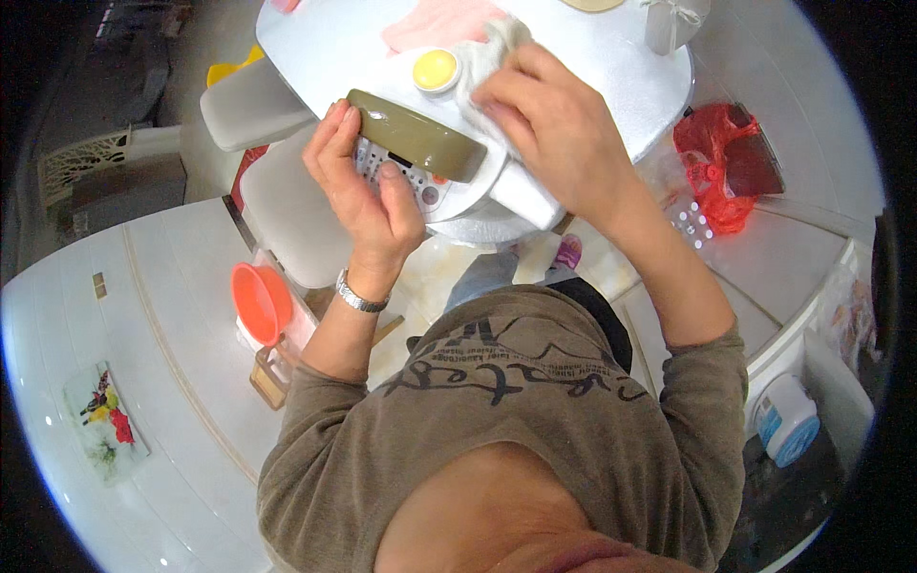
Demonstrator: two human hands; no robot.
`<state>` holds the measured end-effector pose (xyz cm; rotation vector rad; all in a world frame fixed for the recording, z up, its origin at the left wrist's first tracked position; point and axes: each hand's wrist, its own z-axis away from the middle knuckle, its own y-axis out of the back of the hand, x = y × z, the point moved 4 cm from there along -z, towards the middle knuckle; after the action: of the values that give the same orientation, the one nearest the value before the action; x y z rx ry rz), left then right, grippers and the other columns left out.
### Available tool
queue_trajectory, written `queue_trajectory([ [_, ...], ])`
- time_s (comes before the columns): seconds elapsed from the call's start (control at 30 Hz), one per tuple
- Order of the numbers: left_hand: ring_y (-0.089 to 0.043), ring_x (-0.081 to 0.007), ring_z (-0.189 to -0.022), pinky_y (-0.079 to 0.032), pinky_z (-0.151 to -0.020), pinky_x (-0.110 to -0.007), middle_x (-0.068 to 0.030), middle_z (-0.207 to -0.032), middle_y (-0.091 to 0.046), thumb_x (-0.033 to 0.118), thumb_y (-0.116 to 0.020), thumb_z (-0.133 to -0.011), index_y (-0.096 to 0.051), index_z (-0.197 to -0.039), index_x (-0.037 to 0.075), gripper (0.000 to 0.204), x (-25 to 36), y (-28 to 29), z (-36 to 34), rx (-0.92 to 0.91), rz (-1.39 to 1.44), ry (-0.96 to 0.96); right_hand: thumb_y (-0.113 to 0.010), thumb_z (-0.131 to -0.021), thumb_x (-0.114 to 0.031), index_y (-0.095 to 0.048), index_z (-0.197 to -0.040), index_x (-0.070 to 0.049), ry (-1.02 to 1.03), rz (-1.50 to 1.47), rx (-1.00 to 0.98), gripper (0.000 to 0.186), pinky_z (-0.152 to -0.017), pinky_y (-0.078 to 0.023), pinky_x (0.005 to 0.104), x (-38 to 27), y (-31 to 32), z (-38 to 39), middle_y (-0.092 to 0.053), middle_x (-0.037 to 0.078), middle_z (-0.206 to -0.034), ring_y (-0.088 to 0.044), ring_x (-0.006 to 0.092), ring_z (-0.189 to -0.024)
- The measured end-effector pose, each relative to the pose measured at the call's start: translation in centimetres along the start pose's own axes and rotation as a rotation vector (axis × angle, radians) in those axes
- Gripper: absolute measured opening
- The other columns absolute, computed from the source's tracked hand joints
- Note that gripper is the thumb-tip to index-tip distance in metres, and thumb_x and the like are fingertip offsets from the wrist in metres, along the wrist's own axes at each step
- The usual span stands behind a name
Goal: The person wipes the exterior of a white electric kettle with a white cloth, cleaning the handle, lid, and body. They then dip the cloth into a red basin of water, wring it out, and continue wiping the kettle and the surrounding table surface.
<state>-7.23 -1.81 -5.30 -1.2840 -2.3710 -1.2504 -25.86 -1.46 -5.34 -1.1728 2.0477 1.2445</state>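
My left hand [368, 186] grips a glossy olive-green curved piece [415, 136] with rounded ends, its thumb beneath and fingers at the left end. Its exact kind does not show. Below this piece, by my thumb, shows a white dotted surface [430, 191]; I cannot tell whether the two are joined. On the right, my right hand [559, 129] has its fingers closed on a whitish cloth [482, 72] that lies bunched on the table. A small round white tub [437, 70] with a yellow filling stands between the cloth and the olive piece.
The white table [330, 48] has a pink cloth [439, 21] at its far side and a grey container [673, 24] at far right. Light grey chairs [287, 210] stand left. An orange basin [261, 301] is at lower left; red plastic bags [712, 158] lie right.
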Motion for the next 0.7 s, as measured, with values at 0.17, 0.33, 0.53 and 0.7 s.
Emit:
queue_trajectory([
  [0.17,-0.038,-0.035,-0.117,-0.029,-0.103,-0.043,-0.0235,-0.123,-0.042,0.0,-0.042,-0.069,-0.042,-0.12,-0.009,0.052,0.6,0.6,-0.1,-0.018,-0.104,-0.055,-0.055,-0.082,-0.014,-0.057,-0.084,-0.002,-0.213,-0.074,0.013,0.013,-0.064,-0.047,0.0385,1.1,1.7,1.4,-0.056,0.016,-0.077,-0.059,0.0309,-0.07],
  [0.33,-0.038,-0.0354,-0.117,-0.029,-0.103,-0.044,-0.0239,-0.123,-0.043,0.001,-0.043,-0.068,-0.042,-0.12,-0.009,0.052,0.4,0.4,0.0,-0.002,-0.075,-0.057,-0.056,-0.083,-0.017,-0.058,-0.091,-0.002,-0.319,-0.467,-0.107,0.017,-0.063,-0.042,0.0244,4.5,-1.3,-3.2,-0.057,0.002,-0.08,-0.051,0.0105,-0.07],
  [0.53,-0.039,-0.036,-0.116,-0.028,-0.103,-0.044,-0.0236,-0.123,-0.043,0.001,-0.043,-0.069,-0.043,-0.119,-0.009,0.051,0.4,0.5,0.0,0.015,-0.055,-0.065,-0.057,-0.078,-0.015,-0.059,-0.087,-0.006,-0.707,-0.811,-0.371,0.013,-0.067,-0.045,0.0255,5.6,-4.3,-5.0,-0.057,0.002,-0.081,-0.053,0.0107,-0.075],
  [0.7,-0.039,-0.0363,-0.116,-0.027,-0.102,-0.045,-0.0232,-0.123,-0.044,0.001,-0.044,-0.068,-0.043,-0.119,-0.009,0.051,0.3,0.5,0.0,0.02,-0.05,-0.067,-0.056,-0.073,-0.014,-0.056,-0.081,-0.007,-0.825,-0.869,-0.514,0.01,-0.068,-0.045,0.0255,4.4,-3.9,-5.6,-0.055,0.0,-0.079,-0.052,0.011,-0.075],
])
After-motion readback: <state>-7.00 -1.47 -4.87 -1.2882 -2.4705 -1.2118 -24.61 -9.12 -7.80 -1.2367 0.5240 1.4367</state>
